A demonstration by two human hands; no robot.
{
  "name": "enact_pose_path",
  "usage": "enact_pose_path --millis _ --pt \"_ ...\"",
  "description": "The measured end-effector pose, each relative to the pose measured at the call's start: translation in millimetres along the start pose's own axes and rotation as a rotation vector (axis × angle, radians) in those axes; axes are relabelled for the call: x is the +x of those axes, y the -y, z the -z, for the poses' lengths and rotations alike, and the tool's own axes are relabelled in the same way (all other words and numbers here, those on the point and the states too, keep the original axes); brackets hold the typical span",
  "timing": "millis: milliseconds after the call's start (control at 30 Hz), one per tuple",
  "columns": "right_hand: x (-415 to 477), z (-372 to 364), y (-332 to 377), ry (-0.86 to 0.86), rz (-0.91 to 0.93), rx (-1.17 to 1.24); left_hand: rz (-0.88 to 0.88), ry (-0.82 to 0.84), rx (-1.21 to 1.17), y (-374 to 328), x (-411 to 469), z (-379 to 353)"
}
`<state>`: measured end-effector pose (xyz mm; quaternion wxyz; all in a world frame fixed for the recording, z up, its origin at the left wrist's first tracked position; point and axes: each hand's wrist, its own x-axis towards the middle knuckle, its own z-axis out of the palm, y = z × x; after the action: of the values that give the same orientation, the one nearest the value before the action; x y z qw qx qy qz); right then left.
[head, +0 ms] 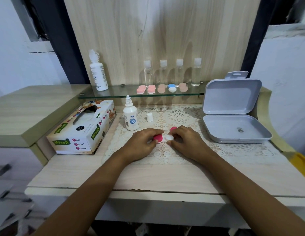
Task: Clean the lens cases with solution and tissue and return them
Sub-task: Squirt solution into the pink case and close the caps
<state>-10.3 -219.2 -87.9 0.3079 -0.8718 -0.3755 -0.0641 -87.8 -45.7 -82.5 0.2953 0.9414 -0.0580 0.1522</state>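
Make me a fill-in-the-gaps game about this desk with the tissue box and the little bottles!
1. The left hand and right hand grip one pink-and-white lens case; the tissue box sits to their ____.
2. ____ clear bottles stand in a row on the glass shelf.
3. The grey box has its lid ____.

Missing words: left, four, open.

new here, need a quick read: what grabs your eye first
The left hand and right hand hold a pink lens case on the central lace mat. Behind it to the left stands an uncapped solution bottle; an open grey box sits at right.
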Motion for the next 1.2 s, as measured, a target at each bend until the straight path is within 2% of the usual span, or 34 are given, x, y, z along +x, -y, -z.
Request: enact_pose_path --millis 333,700,967,1100,1200 --pt "-1.3 0.6 0.7 -0.006 0.000 0.003 0.121 -0.132 0.014 -3.6 1.1 -3.8" --pt "-2.8 2.0 4.9 0.019 -0.018 -0.047 0.036 -0.003 0.130 -1.9 1.9 -3.5" --pt "-3.3 2.5 4.2 0.037 -0.034 -0.025 0.069 0.010 0.138 -2.2 0.6 -5.3" --pt "-0.5 3.7 5.1 -0.111 -0.085 0.116 0.075 -0.011 0.133 -1.9 -0.9 -5.8" --pt "2.5 3.0 -0.6 -0.216 -0.118 0.018 0.074 -0.031 0.120 -2.3 -1.4 -6.1"
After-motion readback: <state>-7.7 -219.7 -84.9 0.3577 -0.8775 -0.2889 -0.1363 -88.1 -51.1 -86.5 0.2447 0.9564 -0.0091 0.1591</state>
